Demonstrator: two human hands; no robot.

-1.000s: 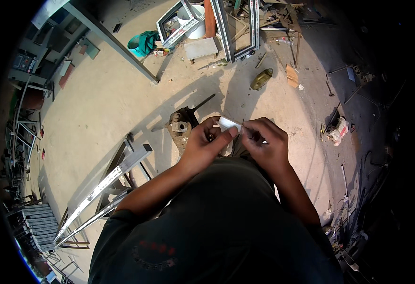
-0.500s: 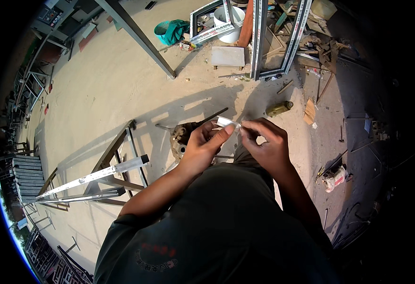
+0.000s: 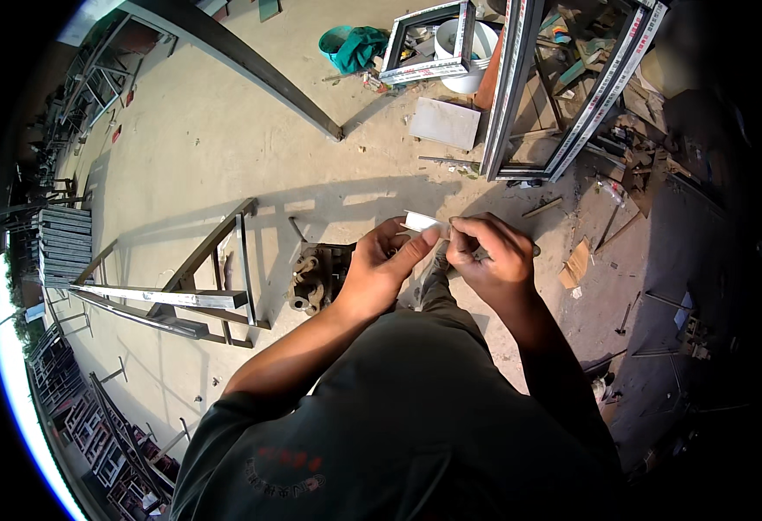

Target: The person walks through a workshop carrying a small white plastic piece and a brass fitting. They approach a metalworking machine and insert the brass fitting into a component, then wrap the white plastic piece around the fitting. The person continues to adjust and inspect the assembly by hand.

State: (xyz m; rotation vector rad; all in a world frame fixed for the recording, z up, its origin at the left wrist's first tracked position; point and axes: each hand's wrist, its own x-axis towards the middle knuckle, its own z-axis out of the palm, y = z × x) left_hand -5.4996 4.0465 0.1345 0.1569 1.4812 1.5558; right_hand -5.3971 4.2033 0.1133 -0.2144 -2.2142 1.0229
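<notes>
In front of my chest, my left hand (image 3: 382, 263) is closed round a small white flat packet-like piece (image 3: 420, 222), thumb on the near side and fingers behind. What exactly it is does not show. My right hand (image 3: 495, 259) is at the right end of this piece, thumb and forefinger pinched together. Anything between those fingertips is too small to make out. Below my left hand, on the ground, stands a rusty, heavy metal vise-like tool (image 3: 311, 278), partly covered by the hand.
A metal trestle (image 3: 211, 243) carrying long bars stands at the left. A steel post (image 3: 259, 74) slants down ahead. Upright window frames (image 3: 507, 95), a white bucket (image 3: 476, 43), a pale board (image 3: 444, 122) and scrap lie ahead right. A cardboard piece (image 3: 575, 263) is on the floor.
The view has shifted, with the frames and board now further right and the vise-like tool further left. Both hands stay at the white piece, barely changed. My foot now shows below them.
</notes>
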